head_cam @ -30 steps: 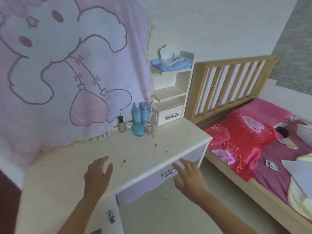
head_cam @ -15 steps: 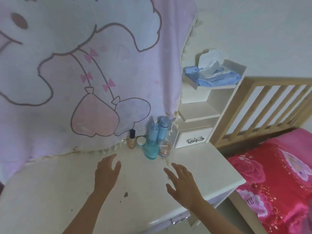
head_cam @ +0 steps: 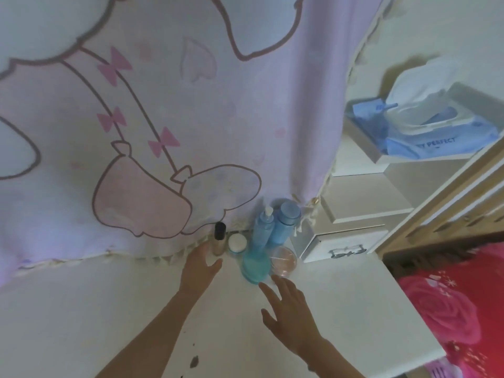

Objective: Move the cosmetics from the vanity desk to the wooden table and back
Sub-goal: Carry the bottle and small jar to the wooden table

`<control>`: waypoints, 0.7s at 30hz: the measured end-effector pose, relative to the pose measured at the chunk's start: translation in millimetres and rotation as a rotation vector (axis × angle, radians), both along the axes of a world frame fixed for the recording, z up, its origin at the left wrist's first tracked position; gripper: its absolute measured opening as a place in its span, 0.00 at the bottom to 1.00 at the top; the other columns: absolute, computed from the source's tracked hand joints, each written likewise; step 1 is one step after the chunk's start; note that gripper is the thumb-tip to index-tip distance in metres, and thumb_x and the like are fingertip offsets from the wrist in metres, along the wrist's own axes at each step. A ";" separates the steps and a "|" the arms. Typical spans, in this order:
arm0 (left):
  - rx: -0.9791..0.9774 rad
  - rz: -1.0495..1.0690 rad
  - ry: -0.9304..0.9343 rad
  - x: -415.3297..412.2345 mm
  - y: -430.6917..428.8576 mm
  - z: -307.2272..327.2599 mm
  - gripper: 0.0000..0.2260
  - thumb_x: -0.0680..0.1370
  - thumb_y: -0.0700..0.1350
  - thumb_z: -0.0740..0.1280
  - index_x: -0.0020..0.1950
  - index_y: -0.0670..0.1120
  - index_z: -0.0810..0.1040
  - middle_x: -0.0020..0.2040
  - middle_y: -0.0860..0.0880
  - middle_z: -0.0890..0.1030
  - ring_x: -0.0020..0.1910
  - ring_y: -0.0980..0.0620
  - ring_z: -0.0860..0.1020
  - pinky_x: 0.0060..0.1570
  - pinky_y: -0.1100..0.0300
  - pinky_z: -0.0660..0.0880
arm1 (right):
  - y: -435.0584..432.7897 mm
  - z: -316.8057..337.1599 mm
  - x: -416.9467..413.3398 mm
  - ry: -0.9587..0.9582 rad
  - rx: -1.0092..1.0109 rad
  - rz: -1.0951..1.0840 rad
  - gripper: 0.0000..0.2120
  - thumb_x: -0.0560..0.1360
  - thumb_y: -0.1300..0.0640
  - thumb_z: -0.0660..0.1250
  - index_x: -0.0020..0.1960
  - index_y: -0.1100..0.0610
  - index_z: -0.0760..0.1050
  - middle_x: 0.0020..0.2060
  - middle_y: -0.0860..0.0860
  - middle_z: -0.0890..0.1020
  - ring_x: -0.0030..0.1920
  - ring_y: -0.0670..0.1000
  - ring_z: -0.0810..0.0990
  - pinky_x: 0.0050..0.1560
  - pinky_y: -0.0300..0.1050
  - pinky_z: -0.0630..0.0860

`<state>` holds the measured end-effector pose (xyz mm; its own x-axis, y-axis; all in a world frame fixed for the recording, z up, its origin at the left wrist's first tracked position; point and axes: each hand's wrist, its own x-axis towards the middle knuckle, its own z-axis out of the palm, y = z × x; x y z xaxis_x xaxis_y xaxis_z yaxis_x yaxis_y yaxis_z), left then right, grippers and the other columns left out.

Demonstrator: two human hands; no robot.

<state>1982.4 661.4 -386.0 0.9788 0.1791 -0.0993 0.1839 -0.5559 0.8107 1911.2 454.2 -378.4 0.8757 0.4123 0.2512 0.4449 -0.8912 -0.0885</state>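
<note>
— Two hands, both reaching and both holding nothing. The left hand (head_cam: pixel 200 264) has straight fingers with the thumb out; the right hand (head_cam: pixel 289 309) is spread wide over the bench (head_cam: pixel 354 309).
— What has changed?
— A second ago they hung at the bench's front edge, well apart from the bottles. Now both have come forward to the cluster at the back. The left fingertips are just beside the foot of the foundation bottle (head_cam: pixel 219 238), though I cannot tell if they touch it. The right fingertips are near the teal jar (head_cam: pixel 255 266).
— So for the task?
— I judge the first pick-up off the vanity is about to begin. Nothing is lifted, so all the carrying to the wooden table lies ahead. That table isn't in view.
— Count the cosmetics.
— Six, standing close together. In front are one teal jar and one clear pink jar (head_cam: pixel 283 261). To the left are one foundation bottle with a dark cap and one small white-lidded jar (head_cam: pixel 237 243). Behind are two tall blue ones: one pump bottle (head_cam: pixel 264 227) and one capped bottle (head_cam: pixel 287 222).
— And beyond?
— One cartoon blanket (head_cam: pixel 163 132) hangs behind them. One small drawer (head_cam: pixel 341 249) sits to the right, with one pack of wipes (head_cam: pixel 425 137) on the shelf above and one bed (head_cam: pixel 463 309) farther right.
</note>
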 end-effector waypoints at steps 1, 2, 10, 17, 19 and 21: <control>-0.047 0.046 0.006 6.7 -5.5 3.0 0.17 0.73 0.42 0.69 0.60 0.39 0.73 0.56 0.43 0.77 0.55 0.44 0.75 0.50 0.58 0.68 | -1.8 -0.7 5.3 -0.005 0.001 0.005 0.29 0.60 0.45 0.71 0.59 0.49 0.68 0.53 0.52 0.81 0.52 0.52 0.75 0.41 0.41 0.78; -0.095 0.096 0.014 13.9 -10.7 4.9 0.14 0.74 0.44 0.69 0.57 0.40 0.75 0.52 0.44 0.78 0.52 0.44 0.76 0.48 0.59 0.68 | -3.8 -1.5 9.9 -0.001 0.002 0.006 0.26 0.63 0.45 0.67 0.59 0.49 0.68 0.53 0.52 0.81 0.53 0.52 0.75 0.41 0.40 0.78; -0.189 0.241 0.094 53.1 -27.4 -8.3 0.11 0.73 0.42 0.69 0.52 0.40 0.74 0.49 0.39 0.79 0.49 0.42 0.77 0.44 0.56 0.68 | -15.4 0.8 45.8 0.094 0.004 0.077 0.20 0.66 0.45 0.56 0.56 0.50 0.68 0.51 0.52 0.81 0.51 0.52 0.76 0.41 0.39 0.78; -0.023 0.254 0.098 19.3 -0.7 -11.9 0.10 0.75 0.43 0.66 0.53 0.41 0.72 0.46 0.41 0.79 0.47 0.41 0.77 0.41 0.53 0.71 | 38.3 1.1 86.7 0.170 0.062 0.149 0.14 0.68 0.51 0.58 0.50 0.52 0.76 0.45 0.49 0.81 0.41 0.48 0.81 0.40 0.37 0.79; 0.016 0.255 0.099 3.5 12.5 -4.7 0.14 0.75 0.44 0.67 0.57 0.40 0.71 0.47 0.43 0.79 0.47 0.41 0.77 0.41 0.56 0.69 | 59.7 1.6 100.5 0.166 -0.053 0.163 0.14 0.61 0.48 0.71 0.45 0.51 0.81 0.42 0.49 0.82 0.39 0.48 0.82 0.37 0.36 0.77; 0.016 0.269 0.088 -13.5 23.4 2.6 0.15 0.74 0.50 0.65 0.55 0.42 0.72 0.44 0.44 0.78 0.44 0.44 0.76 0.41 0.55 0.70 | 76.7 -4.0 116.1 0.204 -0.157 0.122 0.24 0.48 0.47 0.80 0.42 0.53 0.82 0.39 0.53 0.83 0.37 0.52 0.82 0.35 0.40 0.78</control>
